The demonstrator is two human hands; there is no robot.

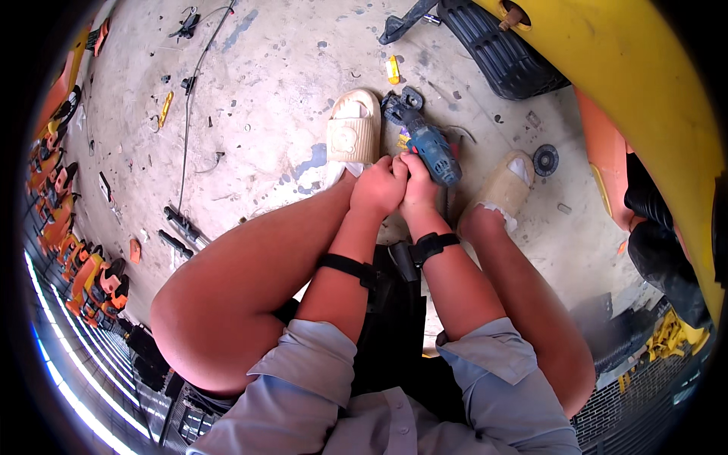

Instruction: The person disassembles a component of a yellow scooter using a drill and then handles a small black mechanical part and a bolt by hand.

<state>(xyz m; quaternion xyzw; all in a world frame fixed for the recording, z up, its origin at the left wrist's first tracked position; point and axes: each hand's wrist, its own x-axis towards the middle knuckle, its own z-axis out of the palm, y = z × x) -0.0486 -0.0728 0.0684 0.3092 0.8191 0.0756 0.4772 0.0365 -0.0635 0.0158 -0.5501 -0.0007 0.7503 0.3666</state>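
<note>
My left hand (378, 186) and my right hand (418, 186) meet between my feet, knuckles up, with their fingers closed. Whatever they may hold is hidden beneath the fingers. Right beside my right hand is a blue and black power drill (435, 154), its nose pointing away from me; I cannot tell whether the fingers touch it. A black part with rounded lobes (409, 98) lies by the drill's nose. Under the drill, a small purple and yellow item (403, 137) partly shows.
Beige slippers (353, 136) are on my feet. A yellow machine body (644, 91) with a black ribbed pedal (497, 49) curves along the right. On the concrete floor lie a black disc (545, 160), a yellow packet (393, 70), a cable (187, 125) and black rods (180, 224).
</note>
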